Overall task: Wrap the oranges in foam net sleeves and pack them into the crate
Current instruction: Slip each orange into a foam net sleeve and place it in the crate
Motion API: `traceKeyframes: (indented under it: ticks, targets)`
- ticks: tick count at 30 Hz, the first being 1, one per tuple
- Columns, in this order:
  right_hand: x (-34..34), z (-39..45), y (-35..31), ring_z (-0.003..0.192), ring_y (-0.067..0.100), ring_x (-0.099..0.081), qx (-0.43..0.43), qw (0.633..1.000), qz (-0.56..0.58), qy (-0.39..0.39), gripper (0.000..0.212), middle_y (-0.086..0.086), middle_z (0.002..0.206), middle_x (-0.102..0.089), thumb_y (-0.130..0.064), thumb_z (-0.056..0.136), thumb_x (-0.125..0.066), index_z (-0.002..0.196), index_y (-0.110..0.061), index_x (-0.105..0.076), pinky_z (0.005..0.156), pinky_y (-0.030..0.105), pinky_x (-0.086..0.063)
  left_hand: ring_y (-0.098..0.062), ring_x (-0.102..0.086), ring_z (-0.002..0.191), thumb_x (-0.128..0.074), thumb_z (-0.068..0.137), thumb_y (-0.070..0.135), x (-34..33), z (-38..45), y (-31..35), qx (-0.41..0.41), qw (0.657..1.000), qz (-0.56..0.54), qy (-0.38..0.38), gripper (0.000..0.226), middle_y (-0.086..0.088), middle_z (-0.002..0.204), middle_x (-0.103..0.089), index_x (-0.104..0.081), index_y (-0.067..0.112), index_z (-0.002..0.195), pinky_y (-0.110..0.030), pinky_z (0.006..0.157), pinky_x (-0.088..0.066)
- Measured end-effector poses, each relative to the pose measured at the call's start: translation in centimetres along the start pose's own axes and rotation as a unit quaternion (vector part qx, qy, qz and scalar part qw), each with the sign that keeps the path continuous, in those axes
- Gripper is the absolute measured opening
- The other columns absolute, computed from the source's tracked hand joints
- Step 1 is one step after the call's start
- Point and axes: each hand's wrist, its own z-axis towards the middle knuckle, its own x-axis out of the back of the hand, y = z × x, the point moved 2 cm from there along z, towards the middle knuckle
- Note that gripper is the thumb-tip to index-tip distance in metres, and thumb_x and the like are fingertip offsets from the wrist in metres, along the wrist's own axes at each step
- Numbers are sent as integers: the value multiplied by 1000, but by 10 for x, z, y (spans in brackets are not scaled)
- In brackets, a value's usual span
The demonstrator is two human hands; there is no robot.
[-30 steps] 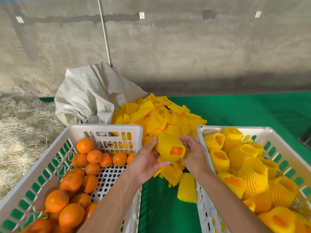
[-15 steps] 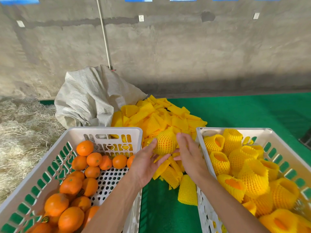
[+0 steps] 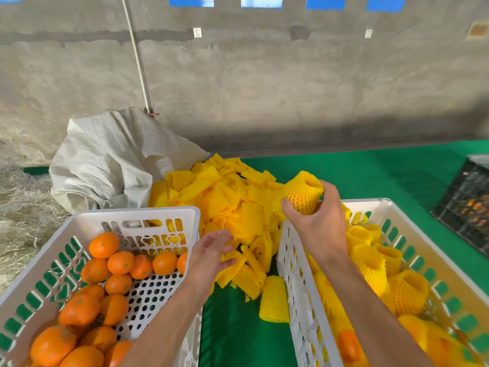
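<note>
Green surface [image 3: 370,176], concrete wall behind. Right hand [image 3: 317,223] grip clamped on sleeved orange [image 3: 304,194] above right crate [image 3: 291,260]. Left hand [image 3: 209,255] fingers apart, over loose sleeves [image 3: 232,202].

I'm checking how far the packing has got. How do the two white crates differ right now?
The left crate holds bare oranges; the right crate holds oranges already in yellow foam net sleeves. The left crate shows bare perforated floor at its far end; the right crate's floor is hidden under fruit. The right hand holds a wrapped orange above the right crate's far corner; the open left hand reaches past the left crate. Both are white slotted plastic.
</note>
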Motion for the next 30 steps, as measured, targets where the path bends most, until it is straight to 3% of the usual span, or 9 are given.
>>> traceKeyframes:
  ticks: [3,7,12,16,18,22,26,30]
  targets:
    - [40,24,14,112,13,-53,33,994,-80,65,73,-5,126,-54,-57,77,-77,135,-25,-47,85,31,-42,-26,-67,108,-63,102,19,-3,-2,0,9,1000,13,1,14,-12,119,-71,-68,12,112,-45,86,-60]
    - [95,52,50,119,25,-54,36,975,-188,115,67,0,124,-55,-51,78,-77,132,-23,-50,91,41,-46,-29,-66,107,-63,101,16,-4,-1,0,24,1000,15,5,19,-13,117,-72,-67,6,116,-46,87,-57]
    - [110,54,107,120,30,-57,-23,958,-281,48,66,2,130,-60,-55,79,-77,132,-25,-53,91,45,-50,-29,-67,102,-65,99,14,-3,4,-6,53,998,18,-1,25,-16,115,-73,-67,0,120,-47,89,-57]
    - [96,56,137,123,36,-59,-92,953,-269,-107,67,13,137,-62,-44,83,-80,140,-18,-54,99,46,-50,-31,-68,106,-66,99,15,1,5,-8,67,998,15,-7,23,-15,115,-74,-69,2,118,-48,90,-57]
    - [91,57,144,128,39,-55,-93,944,-281,-147,67,17,143,-57,-33,88,-78,146,-16,-49,103,48,-47,-31,-68,107,-67,98,16,0,4,-9,83,996,2,-24,23,-13,114,-74,-69,3,117,-47,91,-58]
    - [90,57,143,130,42,-52,-66,945,-304,-103,70,18,148,-48,-28,87,-80,147,-12,-46,101,49,-47,-31,-69,107,-69,96,17,-1,4,-9,99,994,-9,-34,21,-13,112,-75,-70,5,113,-46,88,-58]
    - [86,57,146,118,41,-58,-105,938,-314,-106,54,18,134,-59,-28,92,-75,137,-7,-54,96,48,-50,-31,-69,107,-70,96,18,0,4,-10,106,994,8,-30,12,-13,112,-75,-70,6,99,-43,83,-59]
    - [87,55,146,113,40,-61,-122,937,-311,-101,51,19,128,-64,-30,94,-73,137,-7,-58,95,49,-53,-29,-70,102,-69,97,17,-1,3,-10,105,994,31,-19,15,-13,111,-75,-71,4,105,-42,81,-60]
